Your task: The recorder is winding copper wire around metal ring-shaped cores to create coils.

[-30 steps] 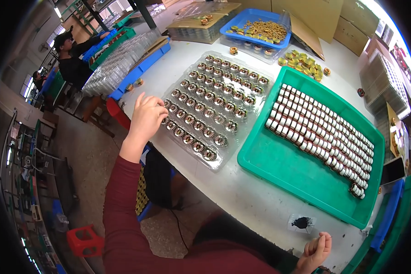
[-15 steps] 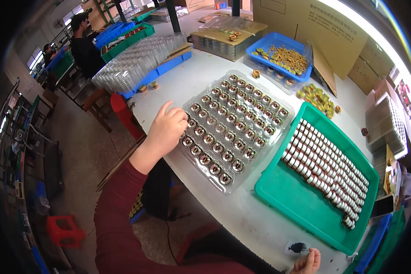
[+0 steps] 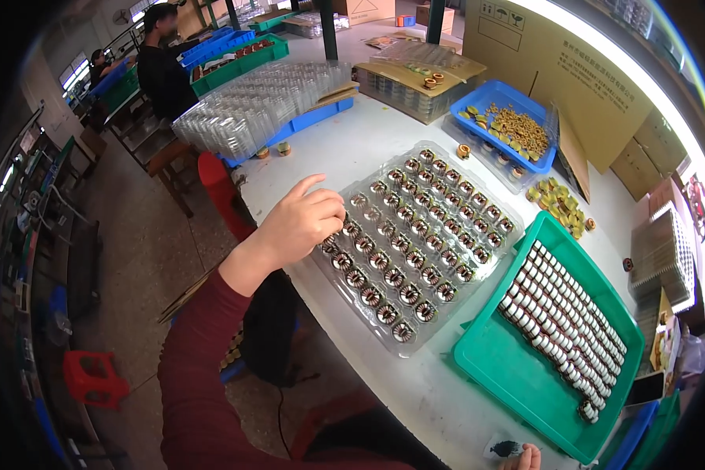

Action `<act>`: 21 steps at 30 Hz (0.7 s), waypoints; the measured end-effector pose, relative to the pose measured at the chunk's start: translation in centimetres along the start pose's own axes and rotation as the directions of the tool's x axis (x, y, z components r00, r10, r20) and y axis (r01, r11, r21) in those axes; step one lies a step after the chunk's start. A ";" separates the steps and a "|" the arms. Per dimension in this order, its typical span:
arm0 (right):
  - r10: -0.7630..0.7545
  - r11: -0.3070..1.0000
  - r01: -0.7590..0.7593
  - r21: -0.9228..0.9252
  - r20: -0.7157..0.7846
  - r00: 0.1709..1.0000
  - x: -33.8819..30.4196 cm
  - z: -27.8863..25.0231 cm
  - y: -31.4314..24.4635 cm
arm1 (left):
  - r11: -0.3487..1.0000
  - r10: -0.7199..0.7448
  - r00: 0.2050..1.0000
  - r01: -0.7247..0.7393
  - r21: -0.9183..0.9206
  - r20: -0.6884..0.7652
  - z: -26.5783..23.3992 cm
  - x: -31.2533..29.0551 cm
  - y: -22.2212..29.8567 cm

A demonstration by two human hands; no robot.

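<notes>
Near two hands [image 3: 304,222] | one clear coil tray [image 3: 404,349] | one green tray [image 3: 517,366]

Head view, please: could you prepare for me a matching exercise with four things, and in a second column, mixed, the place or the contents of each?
Things:
1. left hand
2. large green tray
3. blue tray at upper right
4. low red stool

Places or contents:
A. holds small loose golden pieces
B. on the floor, lower left
C. at the left side of the clear tray
D. holds rows of white-and-brown pieces

Right pairs: 1-C, 2-D, 3-A, 4-B.
</notes>
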State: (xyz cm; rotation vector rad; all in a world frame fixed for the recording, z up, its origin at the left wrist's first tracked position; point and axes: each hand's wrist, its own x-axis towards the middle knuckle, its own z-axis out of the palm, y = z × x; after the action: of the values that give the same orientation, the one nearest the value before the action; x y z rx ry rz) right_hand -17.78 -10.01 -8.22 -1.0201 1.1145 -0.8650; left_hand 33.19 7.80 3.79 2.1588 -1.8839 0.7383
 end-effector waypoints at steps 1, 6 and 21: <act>0.004 1.000 -0.004 -0.004 -0.008 1.000 0.1 0.2 -0.2 | 0.999 0.038 0.999 -0.038 -0.018 0.010 0.0 0.0 -0.2; 0.024 0.999 -0.026 -0.020 -0.056 0.998 -0.1 1.5 -0.9 | 0.987 0.152 0.987 -0.148 -0.068 0.057 0.4 0.3 -0.8; 0.085 0.995 -0.093 -0.030 -0.215 0.973 -4.0 5.5 -4.4 | 0.974 0.147 0.983 -0.125 -0.190 0.110 0.6 0.5 -1.4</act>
State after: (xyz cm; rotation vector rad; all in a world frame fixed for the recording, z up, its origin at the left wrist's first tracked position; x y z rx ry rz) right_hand -13.64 -6.52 -2.25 -0.9176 1.3544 -0.8983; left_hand 34.76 7.36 3.79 2.0209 -2.0890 0.4421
